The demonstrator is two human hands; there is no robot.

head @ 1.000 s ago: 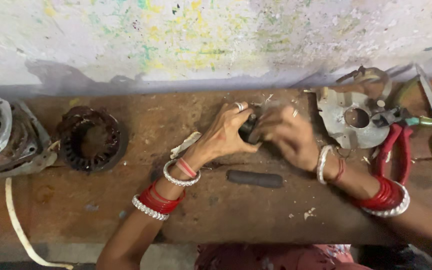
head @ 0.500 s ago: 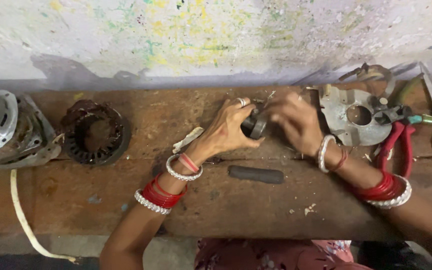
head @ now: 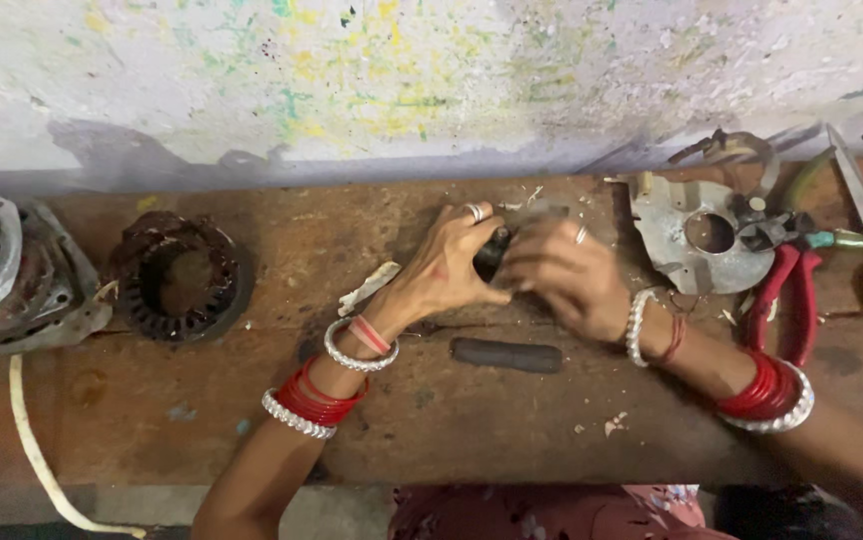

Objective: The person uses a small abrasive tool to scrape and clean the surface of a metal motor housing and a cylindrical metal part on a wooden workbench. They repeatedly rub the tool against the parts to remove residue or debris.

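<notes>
The person's left hand [head: 449, 268] and right hand [head: 559, 277] meet at the middle of the wooden bench [head: 252, 420], toward the far side. Both are curled shut around a small dark part [head: 493, 252], which peeks out between the fingers. To do this well, the left hand should probably hold the part firm while the right works slowly, as it looks small and slippery. The bench is brown, rough and scratched. A short dark handle [head: 508, 355] lies just near the hands. A round coil ring [head: 181, 279] sits to the left. A flat shiny metal plate [head: 687, 235] and red pliers [head: 785, 302] lie to the right.
</notes>
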